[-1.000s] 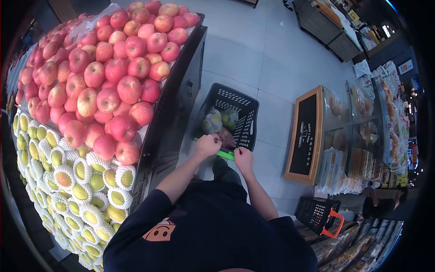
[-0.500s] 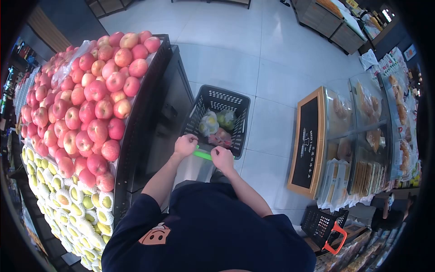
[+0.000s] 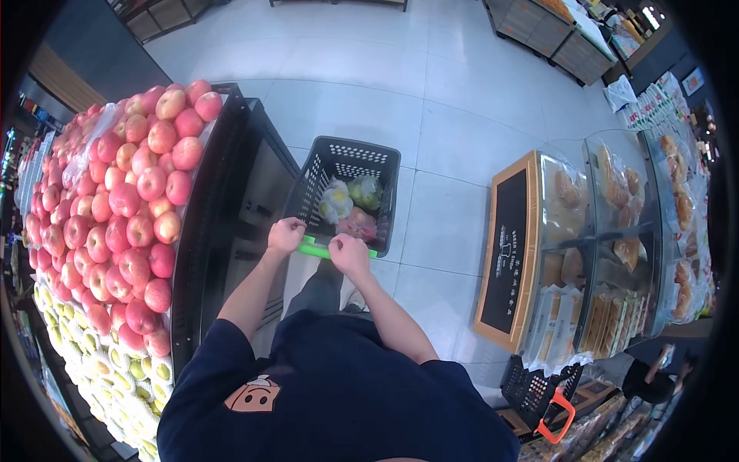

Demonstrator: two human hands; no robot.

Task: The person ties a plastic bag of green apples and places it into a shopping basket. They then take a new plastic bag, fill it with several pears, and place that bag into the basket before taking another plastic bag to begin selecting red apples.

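Note:
A dark grey shopping basket (image 3: 358,144) with perforated walls is in front of my body above the floor. My right hand (image 3: 350,256) is closed round its green handle (image 3: 314,249), right of the middle. At the left end of the same handle, my left hand (image 3: 287,235) has its fingers curled; the handle partly hides under it. Inside the basket are a clear bag of yellowish fruit in white foam nets (image 3: 336,202), a bag of green produce (image 3: 365,192) and a bag of reddish produce (image 3: 357,224).
Close on my left rises a black-edged stand heaped with red apples (image 3: 123,200), with foam-netted yellow-green fruit (image 3: 115,377) nearer. To the right stand a framed black sign (image 3: 508,246) and bakery shelves (image 3: 600,231). A black basket with an orange handle (image 3: 558,416) sits lower right.
The basket and both hands have shifted left in the view. The apple stand has slid left and down, and my leg and a shoe now show below the handle.

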